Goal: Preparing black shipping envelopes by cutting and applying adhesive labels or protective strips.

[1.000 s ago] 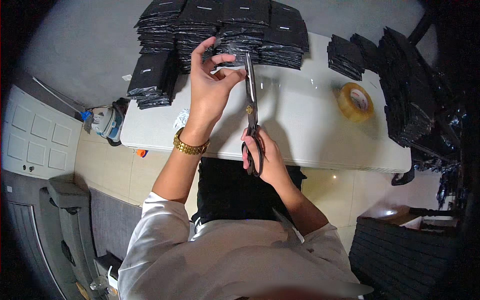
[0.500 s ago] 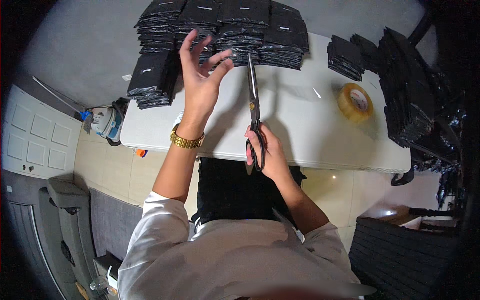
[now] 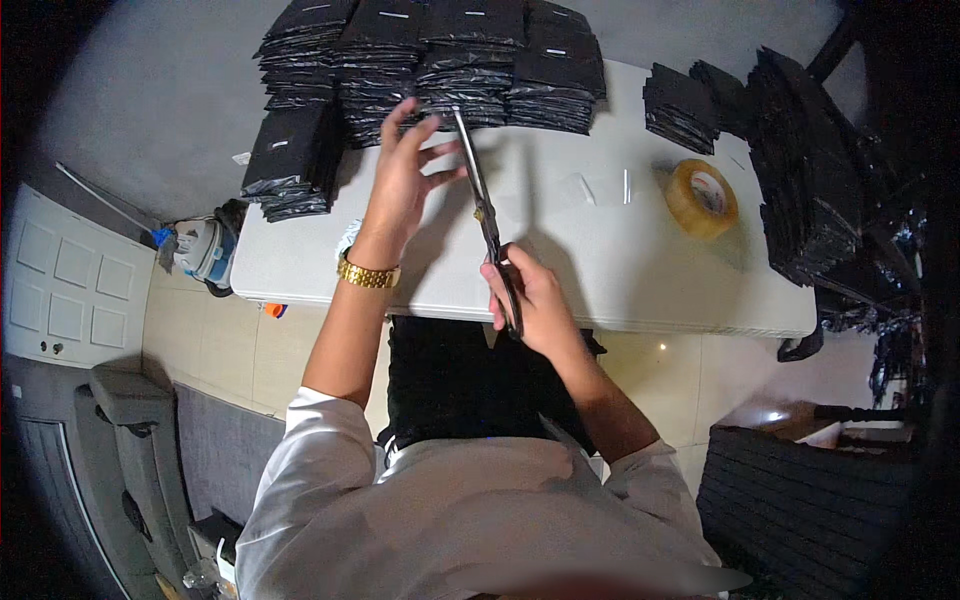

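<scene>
I have the left hand [image 3: 398,185] raised over the table [image 3: 690,285], forearm angled up from below, wrist nearly straight, fingers loosely parted and bent toward the scissors [image 3: 485,220]; they are blurred, so I cannot tell whether anything thin clings to them or whether they touch the blades. My right hand [image 3: 541,308] sits lower, near the table's front edge, wrapped firmly round the scissors' handles, with the blades together and pointing up and leftward, their tip in front of the black packets [image 3: 470,90] as I see it. Half a second ago the scissors stood almost upright; I now see them leaning left, and the left hand's fingers are lower and curled closer to the blades. The tape [image 3: 702,200] lies on the table to the right, beside clear strips [image 3: 627,187].
</scene>
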`<act>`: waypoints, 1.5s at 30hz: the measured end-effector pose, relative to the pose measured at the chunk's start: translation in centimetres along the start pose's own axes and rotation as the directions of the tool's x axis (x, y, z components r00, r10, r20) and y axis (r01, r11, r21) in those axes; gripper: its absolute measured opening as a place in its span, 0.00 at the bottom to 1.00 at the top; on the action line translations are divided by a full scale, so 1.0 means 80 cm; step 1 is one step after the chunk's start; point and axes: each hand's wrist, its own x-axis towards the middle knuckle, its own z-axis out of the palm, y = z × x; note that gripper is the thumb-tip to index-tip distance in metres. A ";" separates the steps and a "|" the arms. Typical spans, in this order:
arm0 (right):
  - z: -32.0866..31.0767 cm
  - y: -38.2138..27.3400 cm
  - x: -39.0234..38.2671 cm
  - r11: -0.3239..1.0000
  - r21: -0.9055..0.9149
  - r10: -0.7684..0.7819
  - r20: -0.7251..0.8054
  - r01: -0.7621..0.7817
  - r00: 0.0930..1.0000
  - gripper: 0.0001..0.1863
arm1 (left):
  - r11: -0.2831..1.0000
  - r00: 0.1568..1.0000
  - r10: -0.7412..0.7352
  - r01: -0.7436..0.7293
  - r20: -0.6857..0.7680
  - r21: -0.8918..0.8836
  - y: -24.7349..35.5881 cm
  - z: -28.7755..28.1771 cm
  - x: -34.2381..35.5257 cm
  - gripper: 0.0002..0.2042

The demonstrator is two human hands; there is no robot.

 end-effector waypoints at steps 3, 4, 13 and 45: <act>-0.034 -0.012 0.015 0.933 -0.357 -0.068 -0.049 0.046 0.996 0.16 | 0.983 0.978 0.183 -0.183 -0.099 0.009 0.005 -0.017 0.003 0.30; -0.043 -0.026 0.019 0.870 -0.489 -0.106 -0.065 0.061 0.992 0.17 | 0.970 0.962 0.242 -0.242 -0.123 0.013 0.009 -0.022 0.003 0.30; -0.034 -0.001 0.036 0.596 -0.788 -0.245 0.008 0.157 0.970 0.15 | 0.884 0.884 0.463 -0.456 -0.065 0.102 0.008 -0.031 -0.007 0.30; -0.184 -0.070 0.183 0.424 -0.763 -0.046 0.520 0.488 0.853 0.11 | 0.926 0.893 0.377 -0.357 0.245 -0.123 -0.015 -0.020 -0.002 0.38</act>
